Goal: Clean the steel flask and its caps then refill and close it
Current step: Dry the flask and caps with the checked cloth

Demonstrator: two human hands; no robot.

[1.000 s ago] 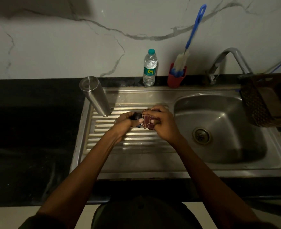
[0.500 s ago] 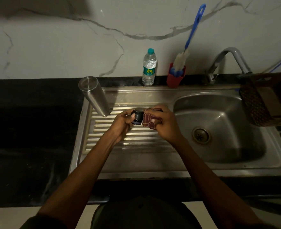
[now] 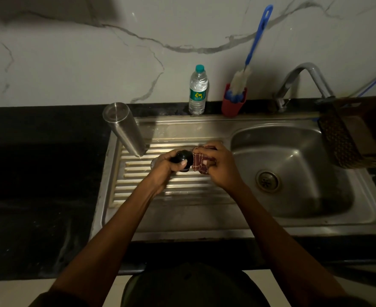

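Note:
The steel flask (image 3: 125, 128) stands upside down on the ribbed drainboard (image 3: 182, 185), at its far left corner. Over the drainboard my left hand (image 3: 167, 168) grips a small black cap (image 3: 183, 156). My right hand (image 3: 219, 167) presses a dark red cloth (image 3: 199, 163) against the cap's right side. The two hands touch around the cap, and most of the cap is hidden by my fingers. A small round steel piece (image 3: 154, 163) shows just left of my left hand.
A plastic water bottle (image 3: 197, 90) and a red cup (image 3: 232, 105) holding a blue-handled bottle brush (image 3: 252, 47) stand by the wall. The sink basin (image 3: 293, 173) with its drain lies to the right, under the tap (image 3: 302, 79). A brown basket (image 3: 355, 131) sits at the far right.
The black cap has come further out of my left hand and shows more. My right hand has shifted the cloth against it. The flask has not moved.

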